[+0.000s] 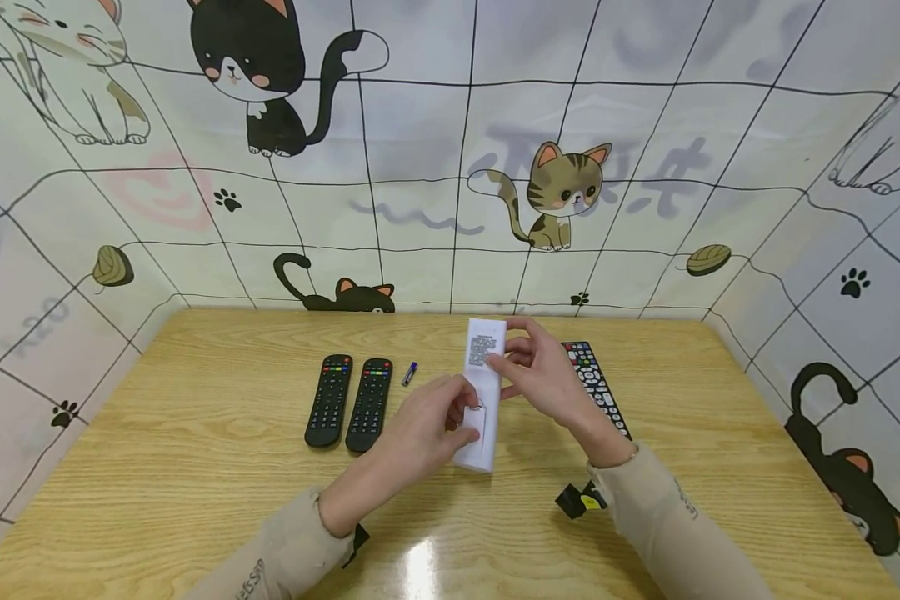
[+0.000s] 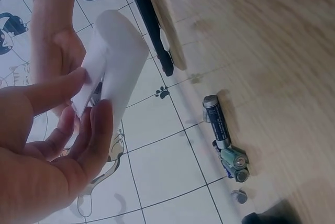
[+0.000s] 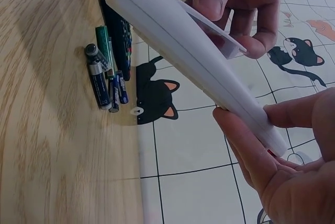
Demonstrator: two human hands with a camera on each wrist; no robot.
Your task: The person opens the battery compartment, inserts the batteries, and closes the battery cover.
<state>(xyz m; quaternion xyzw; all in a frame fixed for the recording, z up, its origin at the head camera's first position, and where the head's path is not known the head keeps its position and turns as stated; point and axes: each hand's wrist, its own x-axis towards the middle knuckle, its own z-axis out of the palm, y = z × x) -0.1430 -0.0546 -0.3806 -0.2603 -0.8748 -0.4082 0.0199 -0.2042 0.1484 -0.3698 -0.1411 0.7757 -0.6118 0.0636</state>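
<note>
A white remote control (image 1: pixel 486 388) is held above the table with its labelled back facing up. My right hand (image 1: pixel 551 375) grips it by the upper end, thumb on one side and fingers on the other. At its lower half my left hand (image 1: pixel 423 425) pinches the white battery cover (image 1: pixel 476 425). In the right wrist view that battery cover (image 3: pixel 226 45) stands tilted away from the remote's body, with a gap between them. The inside of the battery compartment is mostly hidden. Several batteries (image 3: pixel 99 85) lie on the table beyond the remote.
Two black remotes (image 1: pixel 328 400) lie side by side to the left, near a single visible battery (image 1: pixel 409 373). A longer black remote (image 1: pixel 592 375) lies at the right, partly behind my right arm. Cat-patterned cloth (image 1: pixel 420 208) rises behind the wooden table (image 1: pixel 217 400).
</note>
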